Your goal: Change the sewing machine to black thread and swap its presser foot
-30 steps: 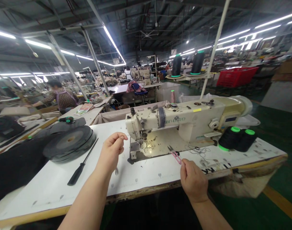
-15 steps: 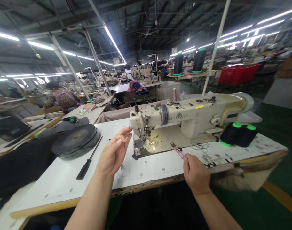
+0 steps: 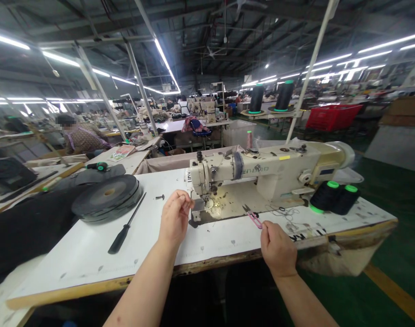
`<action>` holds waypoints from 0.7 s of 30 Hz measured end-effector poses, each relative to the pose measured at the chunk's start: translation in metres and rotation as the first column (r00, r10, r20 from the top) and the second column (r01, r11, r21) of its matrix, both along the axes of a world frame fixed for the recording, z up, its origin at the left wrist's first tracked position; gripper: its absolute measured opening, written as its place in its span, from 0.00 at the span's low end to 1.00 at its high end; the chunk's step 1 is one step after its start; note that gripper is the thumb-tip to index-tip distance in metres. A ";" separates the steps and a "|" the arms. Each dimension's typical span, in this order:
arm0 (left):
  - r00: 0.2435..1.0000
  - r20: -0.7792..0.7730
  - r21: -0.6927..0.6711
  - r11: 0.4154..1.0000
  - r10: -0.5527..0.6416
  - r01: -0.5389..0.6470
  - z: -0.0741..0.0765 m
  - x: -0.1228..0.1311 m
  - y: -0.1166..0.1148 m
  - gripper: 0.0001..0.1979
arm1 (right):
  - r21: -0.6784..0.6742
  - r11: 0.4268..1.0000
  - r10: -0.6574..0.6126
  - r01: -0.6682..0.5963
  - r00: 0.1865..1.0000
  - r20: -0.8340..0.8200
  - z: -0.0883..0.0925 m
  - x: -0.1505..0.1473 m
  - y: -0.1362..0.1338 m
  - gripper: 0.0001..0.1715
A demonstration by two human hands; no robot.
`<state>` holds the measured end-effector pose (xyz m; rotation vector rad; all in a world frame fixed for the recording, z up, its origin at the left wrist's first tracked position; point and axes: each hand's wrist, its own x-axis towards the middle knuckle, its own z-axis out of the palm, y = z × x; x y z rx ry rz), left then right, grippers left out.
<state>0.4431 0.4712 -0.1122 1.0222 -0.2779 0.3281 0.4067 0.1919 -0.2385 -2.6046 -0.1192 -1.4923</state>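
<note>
My left hand (image 3: 175, 217) is raised over the table just left of the needle area of a sewing machine (image 3: 224, 170). Its fingertips are pressed together; whatever they pinch, perhaps nothing, is too small to see. My right hand (image 3: 278, 247) is closed around pink-handled thread snips (image 3: 253, 218), whose dark blades point up and left toward the machine's metal bed plate (image 3: 234, 200). Loose dark thread (image 3: 289, 212) lies on the table beyond the right hand.
On the white table (image 3: 87, 254) lie a screwdriver (image 3: 125, 229), a roll of black tape (image 3: 107, 195) and a small dark screw-like piece (image 3: 160, 197). Black thread cones (image 3: 325, 197) stand at the right. Another person (image 3: 82, 134) sits at the far left.
My left hand has moved slightly right and its fingers have drawn together into a pinch. The right hand keeps its hold on the snips. The view has shifted a little.
</note>
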 end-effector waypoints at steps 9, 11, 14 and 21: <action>0.995 0.090 -0.014 0.999 -0.034 0.036 0.007 0.012 0.000 0.06 | -0.010 1.000 -0.006 0.005 1.000 -0.027 0.002 -0.003 0.000 0.12; 0.994 0.102 -0.021 0.999 -0.034 0.036 0.005 0.012 0.002 0.05 | -0.018 1.000 -0.006 0.005 1.000 -0.025 0.004 -0.002 0.000 0.13; 0.994 0.095 -0.033 0.998 -0.055 0.059 0.001 0.010 0.007 0.05 | -0.031 1.000 0.002 -0.002 1.000 -0.012 0.006 -0.002 0.001 0.13; 0.995 0.038 -0.116 0.989 -0.088 0.092 -0.003 0.010 0.009 0.07 | -0.036 0.999 0.003 -0.004 1.000 -0.024 0.005 -0.002 0.001 0.12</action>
